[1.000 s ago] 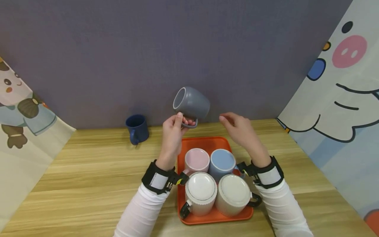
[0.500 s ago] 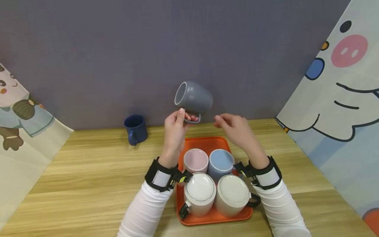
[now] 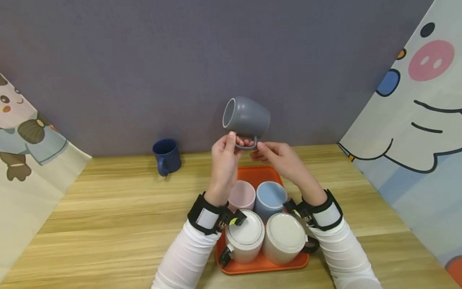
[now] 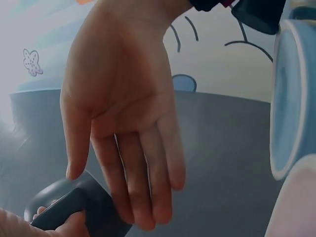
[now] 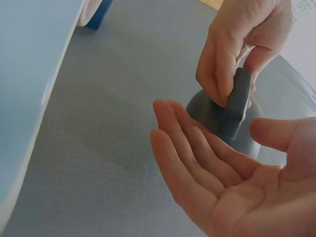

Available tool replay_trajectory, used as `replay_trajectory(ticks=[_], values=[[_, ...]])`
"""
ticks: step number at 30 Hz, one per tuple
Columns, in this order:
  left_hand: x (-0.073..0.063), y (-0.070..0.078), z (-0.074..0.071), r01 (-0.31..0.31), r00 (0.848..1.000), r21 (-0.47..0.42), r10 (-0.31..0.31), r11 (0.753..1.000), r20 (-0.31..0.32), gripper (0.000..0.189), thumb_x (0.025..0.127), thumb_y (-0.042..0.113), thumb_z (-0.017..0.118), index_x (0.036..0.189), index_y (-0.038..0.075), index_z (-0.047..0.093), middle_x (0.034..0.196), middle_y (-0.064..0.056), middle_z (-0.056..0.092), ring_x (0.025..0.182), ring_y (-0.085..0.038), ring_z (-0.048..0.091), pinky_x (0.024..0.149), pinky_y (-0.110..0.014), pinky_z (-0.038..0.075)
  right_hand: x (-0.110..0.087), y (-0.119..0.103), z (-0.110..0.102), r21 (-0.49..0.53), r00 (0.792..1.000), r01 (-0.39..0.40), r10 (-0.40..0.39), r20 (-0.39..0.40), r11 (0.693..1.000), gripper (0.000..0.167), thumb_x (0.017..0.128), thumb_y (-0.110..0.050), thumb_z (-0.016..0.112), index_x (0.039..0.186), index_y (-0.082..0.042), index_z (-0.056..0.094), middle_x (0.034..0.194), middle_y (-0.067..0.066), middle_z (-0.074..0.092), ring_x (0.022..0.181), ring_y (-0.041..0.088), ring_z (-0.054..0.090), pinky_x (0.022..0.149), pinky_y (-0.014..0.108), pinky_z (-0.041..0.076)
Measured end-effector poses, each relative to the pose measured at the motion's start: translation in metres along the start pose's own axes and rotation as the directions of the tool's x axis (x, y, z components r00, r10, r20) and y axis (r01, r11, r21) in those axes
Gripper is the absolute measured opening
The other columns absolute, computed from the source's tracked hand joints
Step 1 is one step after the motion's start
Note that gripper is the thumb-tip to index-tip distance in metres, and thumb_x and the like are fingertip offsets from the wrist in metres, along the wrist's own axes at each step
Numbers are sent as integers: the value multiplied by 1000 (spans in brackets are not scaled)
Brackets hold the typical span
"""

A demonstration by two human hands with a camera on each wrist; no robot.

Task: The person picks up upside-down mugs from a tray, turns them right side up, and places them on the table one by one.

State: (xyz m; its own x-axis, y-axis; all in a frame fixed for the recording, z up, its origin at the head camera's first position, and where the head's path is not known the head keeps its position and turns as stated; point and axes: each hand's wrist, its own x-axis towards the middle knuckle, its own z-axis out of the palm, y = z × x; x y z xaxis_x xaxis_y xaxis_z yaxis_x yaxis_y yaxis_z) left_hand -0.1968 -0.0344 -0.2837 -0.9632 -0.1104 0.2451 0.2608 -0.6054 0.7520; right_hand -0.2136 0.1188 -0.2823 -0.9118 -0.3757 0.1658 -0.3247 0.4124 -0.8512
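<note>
Up by the far end of the orange tray (image 3: 258, 172), the left hand (image 3: 224, 158) pinches a grey mug (image 3: 250, 116) by its handle (image 5: 238, 101).
Tipped sideways, the grey mug is near the right hand (image 3: 283, 160), whose fingers extend loosely; contact unclear. On the tray a pink mug (image 3: 242, 194), blue mug (image 3: 271, 194) and two whitish mugs (image 3: 285, 233) stand upside down; left of the tray sits a navy mug (image 3: 171, 158).
</note>
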Motion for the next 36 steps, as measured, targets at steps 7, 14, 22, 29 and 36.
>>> replay_trajectory(ticks=[7, 14, 22, 29, 36], values=[[-2, -4, 5, 48, 999, -77, -47, 996, 14, 33, 103, 11, 35, 73, 3, 48, 75, -7, 52, 74, -15, 58, 75, -24, 52, 3, -2, 1, 82, 999, -34, 33, 18, 996, 52, 102, -36, 40, 119, 9, 59, 109, 25, 66, 101, 34, 66, 87, 46, 52], [-4, -7, 6, 63, 998, -109, -60, 992, 35, 32, 103, 10, 34, 76, 3, 49, 78, -7, 51, 76, -15, 57, 75, -24, 52, 5, -8, 6, 131, 995, -79, 87, -53, 988, 57, 102, -39, 37, 119, 12, 57, 115, 28, 62, 100, 37, 65, 87, 44, 53], [-6, -6, 6, 58, 997, -108, -52, 992, 57, 30, 103, 11, 34, 78, 3, 48, 78, -6, 52, 78, -15, 60, 78, -24, 53, 4, -11, 6, 243, 989, -98, 122, -84, 965, 53, 101, -35, 41, 115, 13, 58, 104, 20, 67, 85, 16, 69, 86, 41, 53], [-6, -6, 4, 50, 997, -64, -46, 997, 58, 29, 102, 10, 38, 77, 4, 52, 79, -6, 54, 78, -14, 60, 78, -23, 52, 4, -9, 6, 362, 991, -90, 120, -64, 928, 46, 101, -25, 46, 117, 17, 55, 96, 2, 67, 83, 8, 68, 86, 35, 54], [-4, -6, -1, 61, 996, 10, -62, 998, 66, 25, 101, 10, 41, 80, 2, 52, 83, -7, 56, 81, -14, 60, 81, -23, 52, 8, -5, 8, 382, 988, -79, 124, -94, 921, 43, 99, -23, 49, 117, 15, 56, 91, -3, 67, 83, 9, 69, 81, 29, 55]])
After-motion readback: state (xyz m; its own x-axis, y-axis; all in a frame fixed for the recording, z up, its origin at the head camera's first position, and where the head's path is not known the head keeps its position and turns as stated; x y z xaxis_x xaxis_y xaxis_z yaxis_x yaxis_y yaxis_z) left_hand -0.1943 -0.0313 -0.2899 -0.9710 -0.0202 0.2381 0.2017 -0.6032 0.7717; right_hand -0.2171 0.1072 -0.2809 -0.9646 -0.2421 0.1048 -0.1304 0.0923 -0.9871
